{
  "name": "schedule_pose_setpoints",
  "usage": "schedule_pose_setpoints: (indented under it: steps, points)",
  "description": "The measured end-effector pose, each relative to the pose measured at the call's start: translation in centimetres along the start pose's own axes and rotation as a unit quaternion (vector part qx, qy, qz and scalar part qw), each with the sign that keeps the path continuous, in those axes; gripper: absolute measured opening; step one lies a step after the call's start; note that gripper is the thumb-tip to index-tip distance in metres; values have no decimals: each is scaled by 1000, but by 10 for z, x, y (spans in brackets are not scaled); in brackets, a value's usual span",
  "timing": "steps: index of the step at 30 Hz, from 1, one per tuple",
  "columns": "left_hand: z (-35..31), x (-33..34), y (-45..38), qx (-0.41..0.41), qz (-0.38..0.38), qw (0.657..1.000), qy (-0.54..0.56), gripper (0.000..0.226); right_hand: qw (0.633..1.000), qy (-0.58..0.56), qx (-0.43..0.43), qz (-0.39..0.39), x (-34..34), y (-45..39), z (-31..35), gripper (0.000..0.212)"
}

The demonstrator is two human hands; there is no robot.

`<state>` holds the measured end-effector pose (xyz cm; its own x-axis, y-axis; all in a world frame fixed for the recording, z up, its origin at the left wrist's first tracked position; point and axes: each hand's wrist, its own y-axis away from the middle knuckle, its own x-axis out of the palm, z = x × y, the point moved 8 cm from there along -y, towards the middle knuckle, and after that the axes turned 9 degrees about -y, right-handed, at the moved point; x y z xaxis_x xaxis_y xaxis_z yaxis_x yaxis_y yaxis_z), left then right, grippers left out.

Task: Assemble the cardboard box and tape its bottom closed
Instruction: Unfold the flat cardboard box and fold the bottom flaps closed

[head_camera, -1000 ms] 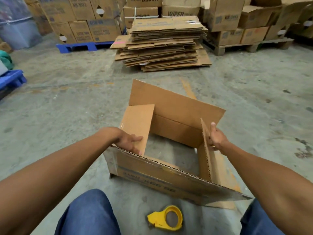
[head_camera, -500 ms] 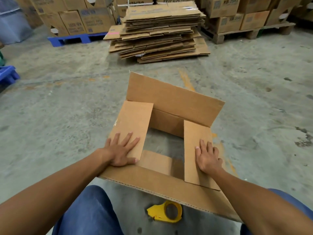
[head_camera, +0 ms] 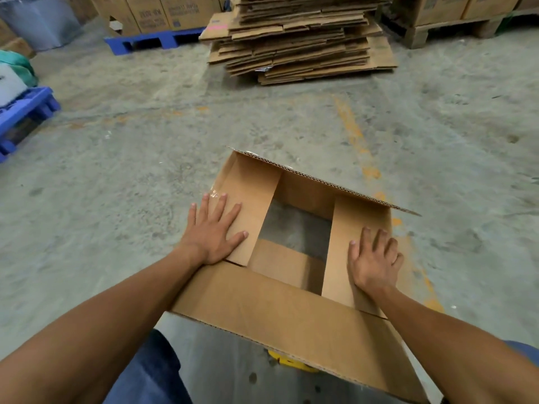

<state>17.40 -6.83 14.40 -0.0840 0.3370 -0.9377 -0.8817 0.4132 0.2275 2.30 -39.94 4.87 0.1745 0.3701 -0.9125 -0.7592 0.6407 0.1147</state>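
Observation:
A brown cardboard box (head_camera: 271,313) stands on the concrete floor in front of me, its open end up. Both short flaps are folded flat inward. My left hand (head_camera: 214,231) lies flat with spread fingers on the left short flap. My right hand (head_camera: 374,259) presses flat on the right short flap. The far long flap (head_camera: 318,179) leans toward me over the opening, and the near long flap sticks out toward my legs. Between the short flaps the floor shows through the box. A yellow tape dispenser (head_camera: 291,363) peeks out under the near flap.
A stack of flattened cardboard (head_camera: 300,39) lies on the floor ahead. Blue pallets (head_camera: 26,115) sit at the left and back left, with filled boxes (head_camera: 163,13) on one. A wooden pallet (head_camera: 449,27) with boxes is at the back right. My knees in blue trousers (head_camera: 151,374) flank the box.
Both short flaps went from upright to flat under my palms. The far long flap has tipped toward me. The near flap now covers most of the tape dispenser.

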Motion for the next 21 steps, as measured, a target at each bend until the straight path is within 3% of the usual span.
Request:
schedule_pose_setpoints:
  steps: [3,5,7,8,10,12,14,16,21]
  points:
    - [2,0,-6,-21,-2,1000,-11,75,979,-33,-160,-120,-32,9,37,44]
    - [2,0,-8,-19,-12,999,-39,77,926,-117,-280,-224,-67,26,76,37]
    - [0,2,-7,-12,-12,998,-57,79,882,-179,-322,-295,-100,35,107,41]
    - [0,3,-6,-10,-9,998,-59,80,878,-183,-317,-307,-112,31,120,44]
    - [0,2,-3,-8,-2,998,-63,81,911,-139,-280,-268,-123,12,138,46]
    - [-2,2,0,-5,2,998,-68,82,953,-76,-247,-159,-110,-8,146,43]
    - [-5,3,4,-2,8,998,-60,84,967,-51,-247,-27,-79,-9,144,53]
    - [-8,3,7,6,12,999,-49,86,967,-32,-245,58,-39,1,129,55]
    - [-16,3,13,27,17,999,-36,87,973,2,-212,87,16,10,87,61]
